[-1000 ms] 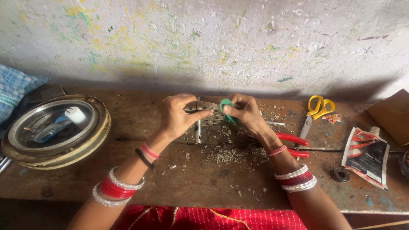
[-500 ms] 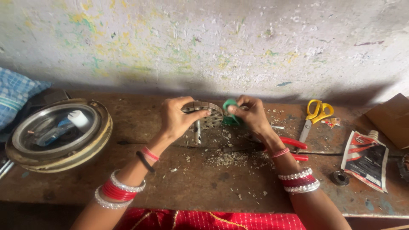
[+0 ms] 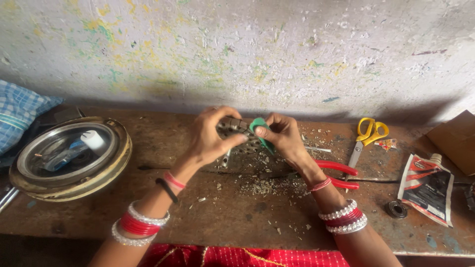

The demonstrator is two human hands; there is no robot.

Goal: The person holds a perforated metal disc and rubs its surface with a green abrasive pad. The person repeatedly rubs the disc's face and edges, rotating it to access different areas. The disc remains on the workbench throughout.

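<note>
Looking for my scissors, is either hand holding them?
No, the scissors lie on the bench, apart from the right hand.

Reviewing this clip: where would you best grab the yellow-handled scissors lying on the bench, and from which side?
Grip the yellow-handled scissors by the yellow loops, probably from above and the wall side. They lie flat on the wooden bench with the loops toward the wall and the closed blades pointing back at the person, so the loops are the thickest, blunt part. The right hand is nearest.

Soft, even daylight falls from above, sharp throughout. A dark shadow band lies where the speckled plaster wall (image 3: pixel 277 54) meets the worn brown wooden bench (image 3: pixel 237 217). Edges bow slightly.
</note>
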